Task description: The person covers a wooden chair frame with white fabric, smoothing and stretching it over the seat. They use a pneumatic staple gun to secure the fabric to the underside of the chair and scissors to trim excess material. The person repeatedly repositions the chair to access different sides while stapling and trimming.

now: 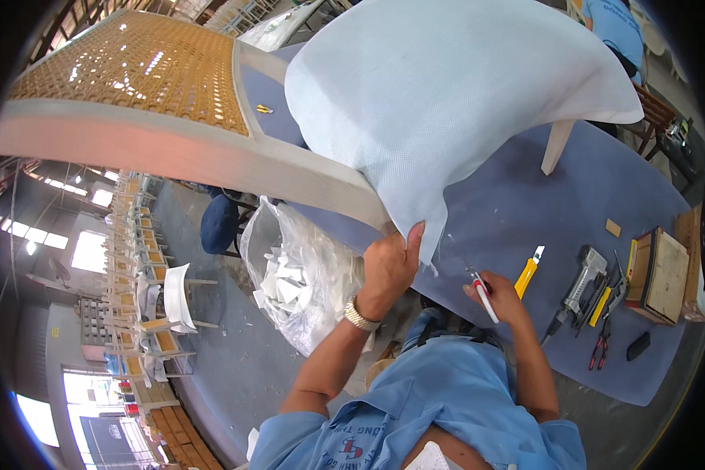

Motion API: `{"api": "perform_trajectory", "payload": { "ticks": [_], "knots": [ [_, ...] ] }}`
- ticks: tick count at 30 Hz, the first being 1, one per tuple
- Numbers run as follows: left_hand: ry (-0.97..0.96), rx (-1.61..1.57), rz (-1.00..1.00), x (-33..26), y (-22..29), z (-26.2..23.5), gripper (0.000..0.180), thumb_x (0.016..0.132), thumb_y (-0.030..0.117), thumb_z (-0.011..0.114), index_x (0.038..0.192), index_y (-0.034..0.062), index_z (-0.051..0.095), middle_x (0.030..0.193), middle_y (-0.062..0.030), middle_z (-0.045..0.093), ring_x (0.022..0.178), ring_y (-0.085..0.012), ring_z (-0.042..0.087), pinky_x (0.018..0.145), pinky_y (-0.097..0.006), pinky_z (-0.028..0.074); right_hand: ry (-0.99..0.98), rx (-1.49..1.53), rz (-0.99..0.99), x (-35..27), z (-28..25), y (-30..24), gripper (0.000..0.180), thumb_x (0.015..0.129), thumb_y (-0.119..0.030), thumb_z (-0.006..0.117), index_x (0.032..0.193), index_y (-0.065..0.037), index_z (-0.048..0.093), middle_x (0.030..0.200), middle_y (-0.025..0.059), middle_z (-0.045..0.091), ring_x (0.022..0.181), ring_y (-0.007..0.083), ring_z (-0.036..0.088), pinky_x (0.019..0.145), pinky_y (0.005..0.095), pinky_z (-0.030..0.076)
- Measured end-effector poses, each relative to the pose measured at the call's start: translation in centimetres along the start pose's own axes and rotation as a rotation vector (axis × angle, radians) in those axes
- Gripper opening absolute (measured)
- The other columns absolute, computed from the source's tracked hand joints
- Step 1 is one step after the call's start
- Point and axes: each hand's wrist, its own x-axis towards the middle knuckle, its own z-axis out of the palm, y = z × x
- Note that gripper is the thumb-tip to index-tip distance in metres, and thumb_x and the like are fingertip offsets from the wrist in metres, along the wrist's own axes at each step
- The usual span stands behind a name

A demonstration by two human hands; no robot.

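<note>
The left hand [389, 270], near the frame's centre, pinches a corner of the pale fabric [454, 86], which covers the chair [204, 149] at upper centre. Lower right of centre, the right hand [503, 296] grips pliers [485, 301] beside a yellow knife [528, 274].

On the blue-grey bench [630, 204] lie a yellow utility knife [527, 276], a silver gun-shaped tool [590, 268], red-handled pliers [601, 345], a small black block [638, 346] and a flat tan piece [612, 228], with a wooden box [666, 278] near the edge. Beside the bench, a clear plastic bag [329, 262] holds white scraps [287, 288], near a round dark-blue seat [219, 225]. Farther left, a white-backed chair [178, 299] stands before a long row of pale chair frames [131, 251], while a co-worker in a light-blue shirt [615, 30] shows at upper right.
</note>
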Motion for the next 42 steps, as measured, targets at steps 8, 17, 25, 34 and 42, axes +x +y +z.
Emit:
{"api": "perform_trajectory", "payload": {
  "ticks": [8,17,25,34,42],
  "knots": [
    [0.009,-0.07,0.028,1.9,-0.3,2.6,0.058,0.1,0.034,0.062,0.054,0.0011,0.052,0.053,-0.0244,0.054,0.049,-0.0451,0.054,0.046,-0.05,0.041,0.089,0.238,0.17,-2.8,-2.0,7.0,0.037,0.096,-0.038,0.07,0.086,-0.005,0.056,0.072,0.003,0.058,0.059,0.0095,0.052,0.053,0.0268,0.043],
    [-0.225,0.215,0.17,2.3,2.9,-4.3,0.052,0.096,0.038,0.069,0.059,0.0026,0.057,0.061,-0.0184,0.061,0.051,-0.0387,0.059,0.047,-0.044,0.044,0.215,-0.055,0.085,-2.4,-3.1,5.7,0.041,0.09,-0.039,0.075,0.087,-0.001,0.06,0.069,0.0144,0.06,0.06,0.0262,0.058,0.059,0.0386,0.045],
    [-0.35,0.612,0.985,6.0,5.9,-14.9,0.022,0.088,0.028,0.07,0.105,0.0129,0.073,0.119,-0.0043,0.068,0.101,-0.0212,0.065,0.082,-0.037,0.051,0.106,-0.11,0.205,-3.0,-1.7,3.0,0.056,0.086,-0.056,0.074,0.091,0.0,0.067,0.078,0.0194,0.067,0.073,0.0375,0.067,0.069,0.043,0.051],
    [-0.769,0.726,1.269,15.8,8.2,-9.1,0.015,0.086,0.02,0.068,0.092,0.0097,0.076,0.109,-0.0045,0.068,0.109,-0.0236,0.063,0.085,-0.039,0.052,-0.099,0.04,-0.178,-1.2,4.0,-2.6,0.049,0.085,-0.048,0.078,0.098,-0.003,0.067,0.089,0.0186,0.069,0.08,0.0376,0.065,0.071,0.0441,0.051],
    [-0.997,0.678,1.224,19.9,11.9,-6.5,0.04,0.078,0.034,0.084,0.076,-0.0024,0.067,0.066,-0.0199,0.062,0.067,-0.0392,0.064,0.066,-0.045,0.048,0.056,0.29,-0.413,0.8,1.2,-12.2,0.051,0.087,-0.05,0.077,0.094,-0.002,0.061,0.081,0.0159,0.062,0.069,0.0348,0.057,0.064,0.0438,0.045]
  ]
}}
